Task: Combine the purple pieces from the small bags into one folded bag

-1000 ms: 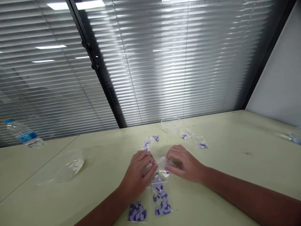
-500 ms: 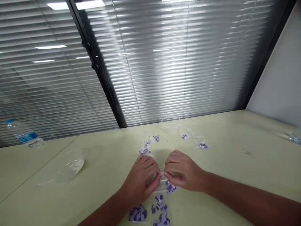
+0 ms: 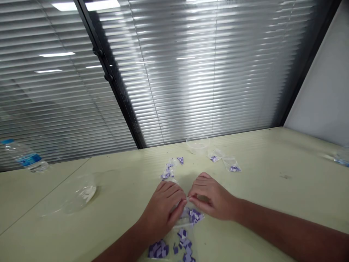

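My left hand point(image 3: 166, 207) and my right hand point(image 3: 211, 198) meet near the middle, each with thumb and fingers pinched on the top edge of a small clear plastic bag point(image 3: 185, 214). Purple pieces point(image 3: 195, 216) show in it below my right fingers. Closer to me lies a larger clear bag with purple and lilac pieces point(image 3: 186, 244). Another bag of pieces point(image 3: 158, 249) is partly hidden under my left wrist. Beyond my left hand, small bags with purple bits point(image 3: 167, 171) lie on the table.
Two small bags point(image 3: 214, 158) point(image 3: 233, 167) and a clear round bowl point(image 3: 197, 143) are at the back. A clear plastic container point(image 3: 79, 194) and a tilted water bottle point(image 3: 25, 156) are at left. Blinds point(image 3: 191, 72) stand behind the table point(image 3: 272, 174); another bottle point(image 3: 342, 156) is at right.
My pinched hands have shifted very slightly, and the bag with its purple pieces has moved a little left. The larger bag near me has also shifted slightly left and down.
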Available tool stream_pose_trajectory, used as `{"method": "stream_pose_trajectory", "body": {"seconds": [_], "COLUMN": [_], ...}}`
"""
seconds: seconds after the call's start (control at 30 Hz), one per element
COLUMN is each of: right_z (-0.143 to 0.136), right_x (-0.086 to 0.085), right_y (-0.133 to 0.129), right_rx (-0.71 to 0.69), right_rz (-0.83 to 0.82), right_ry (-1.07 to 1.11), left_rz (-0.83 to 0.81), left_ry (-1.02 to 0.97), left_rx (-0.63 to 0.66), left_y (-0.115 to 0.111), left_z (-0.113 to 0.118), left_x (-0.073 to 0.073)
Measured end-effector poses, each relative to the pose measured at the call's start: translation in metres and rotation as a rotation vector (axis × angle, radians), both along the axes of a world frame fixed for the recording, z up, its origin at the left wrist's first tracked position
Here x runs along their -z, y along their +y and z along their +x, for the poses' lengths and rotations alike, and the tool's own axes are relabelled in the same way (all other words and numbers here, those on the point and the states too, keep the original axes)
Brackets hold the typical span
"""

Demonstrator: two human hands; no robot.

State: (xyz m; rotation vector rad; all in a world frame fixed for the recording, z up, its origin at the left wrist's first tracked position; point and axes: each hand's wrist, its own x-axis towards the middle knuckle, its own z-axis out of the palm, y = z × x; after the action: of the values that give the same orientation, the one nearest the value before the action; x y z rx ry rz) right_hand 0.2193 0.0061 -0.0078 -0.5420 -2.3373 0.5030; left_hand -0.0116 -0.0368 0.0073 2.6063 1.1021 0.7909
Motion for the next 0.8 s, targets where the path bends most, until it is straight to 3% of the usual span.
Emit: {"method": "stream_pose_trajectory", "body": {"seconds": [0.33,0.47,0.6,0.7,0.8], "right_z": [0.001,0.011,0.032,0.039,0.032], "right_x": [0.003,0.008,0.020,0.026,0.022], "right_y": [0.002,0.018,0.047,0.054,0.041], "right_rx": [0.198,0.525,0.911,0.880,0.677], "right_rz": [-0.121,-0.042,-0.035,-0.092,-0.033], "right_ry": [0.011,-0.072,-0.348,-0.453,-0.458], "left_rz": [-0.037,0.004,-0.007,-0.034,-0.057], "left_ry": [-0.079,-0.020,0.007,-0.003,-0.007], "left_rx": [-0.135,-0.139,-0.147,-0.198,-0.293], "left_y": [0.012,0.015,0.014,0.014,0.017], "left_z": [-0.007,-0.012,-0.011,-0.009,-0.010], "left_x": [0.011,0.014,0.011,0.009,0.011]}}
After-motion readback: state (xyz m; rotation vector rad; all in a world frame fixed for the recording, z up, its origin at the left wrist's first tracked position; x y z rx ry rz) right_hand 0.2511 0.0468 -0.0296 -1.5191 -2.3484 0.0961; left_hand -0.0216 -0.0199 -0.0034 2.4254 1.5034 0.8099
